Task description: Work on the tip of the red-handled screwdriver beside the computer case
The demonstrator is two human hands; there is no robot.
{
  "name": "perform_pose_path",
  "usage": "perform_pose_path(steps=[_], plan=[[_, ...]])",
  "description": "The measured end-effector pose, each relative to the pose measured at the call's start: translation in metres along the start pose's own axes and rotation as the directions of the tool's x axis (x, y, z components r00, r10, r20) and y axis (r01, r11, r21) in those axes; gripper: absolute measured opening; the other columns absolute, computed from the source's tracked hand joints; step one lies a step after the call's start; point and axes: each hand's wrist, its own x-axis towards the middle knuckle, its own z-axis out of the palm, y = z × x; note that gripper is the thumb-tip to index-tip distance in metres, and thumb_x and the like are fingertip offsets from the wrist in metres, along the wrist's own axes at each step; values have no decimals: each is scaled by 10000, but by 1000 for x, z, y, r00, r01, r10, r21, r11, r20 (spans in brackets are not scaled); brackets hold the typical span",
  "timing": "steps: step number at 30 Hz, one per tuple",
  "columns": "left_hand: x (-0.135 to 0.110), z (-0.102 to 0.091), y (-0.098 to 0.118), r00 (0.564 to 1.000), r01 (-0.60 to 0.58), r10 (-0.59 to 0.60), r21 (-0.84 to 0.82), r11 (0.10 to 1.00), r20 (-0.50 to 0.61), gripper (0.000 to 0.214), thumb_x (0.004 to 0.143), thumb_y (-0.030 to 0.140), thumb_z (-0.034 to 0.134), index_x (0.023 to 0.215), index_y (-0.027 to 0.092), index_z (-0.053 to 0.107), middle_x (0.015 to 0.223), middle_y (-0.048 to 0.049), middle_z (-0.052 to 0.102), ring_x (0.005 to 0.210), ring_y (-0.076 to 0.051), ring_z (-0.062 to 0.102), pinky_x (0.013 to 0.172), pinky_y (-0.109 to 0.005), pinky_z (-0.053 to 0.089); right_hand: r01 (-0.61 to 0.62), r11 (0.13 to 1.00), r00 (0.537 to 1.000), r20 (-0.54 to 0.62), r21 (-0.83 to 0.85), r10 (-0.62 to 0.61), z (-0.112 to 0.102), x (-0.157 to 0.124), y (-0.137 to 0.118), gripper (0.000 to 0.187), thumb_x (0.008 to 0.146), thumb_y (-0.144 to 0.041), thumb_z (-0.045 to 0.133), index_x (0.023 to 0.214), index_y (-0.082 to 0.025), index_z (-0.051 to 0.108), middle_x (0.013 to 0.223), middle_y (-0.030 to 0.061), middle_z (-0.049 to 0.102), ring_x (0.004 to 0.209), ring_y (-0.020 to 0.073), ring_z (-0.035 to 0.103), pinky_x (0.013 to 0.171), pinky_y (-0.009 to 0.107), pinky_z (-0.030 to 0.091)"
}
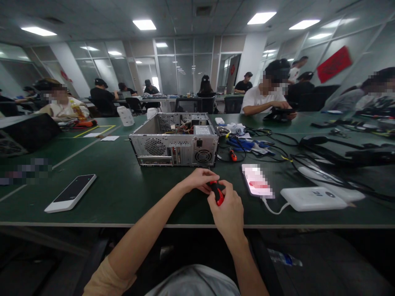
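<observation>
A red-and-black screwdriver [219,196] is held between my two hands, just in front of an open computer case. My right hand [228,209] wraps its fingers and thumb around the handle. At the far end of the handle, the fingers of my left hand [200,180] close on the tool and hide most of its front part. The metal computer case [185,142] lies on its side with its rear panel, fan grille and ports facing me. Wires and a power supply show inside it.
A white handheld device [72,193] lies left on the green table [117,209]. To the right are a lit phone [257,181], cabled to a white power bank [313,198], an orange-black screwdriver [232,155], blue gloves [249,146] and black cables. Other people sit beyond.
</observation>
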Motion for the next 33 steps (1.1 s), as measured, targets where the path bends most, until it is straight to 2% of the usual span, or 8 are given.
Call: perform_pose_path(steps=[7, 14, 18, 22, 24, 27, 30, 33], plan=[[2, 1, -6, 997, -63, 66, 76, 995, -49, 344, 758, 382, 775, 987, 142, 684, 775, -24, 706, 505, -90, 621, 525, -224, 548, 157, 986, 985, -75, 62, -152, 6, -1, 5, 307, 791, -239, 595, 1093, -199, 560, 887, 48, 625, 835, 241, 547, 787, 369, 425], [6, -2, -8, 997, -45, 46, 24, 999, -55, 352, 740, 340, 797, 1000, 137, 674, 734, -16, 699, 510, -105, 626, 521, -236, 547, 239, 970, 968, -71, -34, -241, 7, -2, 5, 331, 763, -138, 594, 1086, -212, 587, 1034, 83, 594, 958, 263, 537, 847, 379, 421], [5, -2, -6, 998, -26, 24, -23, 999, -63, 340, 736, 281, 804, 1013, 128, 682, 722, -11, 689, 503, -92, 606, 536, -231, 538, 141, 987, 990, -7, -79, -142, 3, -2, 2, 366, 848, -356, 606, 1171, -195, 550, 1032, 103, 630, 949, 294, 571, 817, 397, 413], [3, -3, -4, 999, -6, 2, -96, 995, -38, 347, 748, 261, 796, 1048, 127, 683, 769, -31, 707, 526, -85, 612, 585, -237, 540, 48, 999, 995, 84, -15, -46, 0, -2, 1, 342, 978, -404, 403, 1225, -195, 516, 917, 76, 680, 821, 258, 613, 788, 381, 400], [3, -4, -4, 1000, 11, -10, -139, 990, 4, 347, 749, 249, 793, 1057, 133, 680, 792, -41, 713, 569, -104, 646, 619, -254, 553, 21, 1000, 997, 80, 6, -22, 0, -2, 1, 320, 946, -381, 467, 1207, -205, 525, 898, 63, 675, 784, 246, 602, 757, 360, 400], [2, -5, -3, 999, 38, -33, -153, 987, 33, 346, 744, 250, 797, 1049, 144, 675, 836, -51, 719, 641, -138, 690, 660, -284, 575, 37, 999, 999, 6, 23, -37, 2, -1, 1, 365, 807, -291, 628, 1151, -205, 542, 909, 55, 648, 807, 246, 570, 740, 346, 408], [2, -5, -4, 999, 19, -21, -63, 998, -28, 360, 729, 309, 814, 1018, 143, 676, 829, -42, 712, 597, -135, 673, 640, -303, 586, 135, 990, 990, -31, 31, -134, 4, -1, 1, 283, 746, -182, 623, 1022, -205, 562, 930, 52, 631, 862, 244, 537, 789, 357, 418], [4, -5, -6, 998, -10, 8, -30, 1000, -62, 369, 705, 316, 833, 988, 137, 679, 807, -37, 706, 557, -118, 645, 617, -301, 588, 179, 984, 984, -9, 19, -179, 4, -1, 3, 195, 746, -148, 602, 930, -207, 570, 924, 52, 607, 880, 247, 512, 804, 371, 424]])
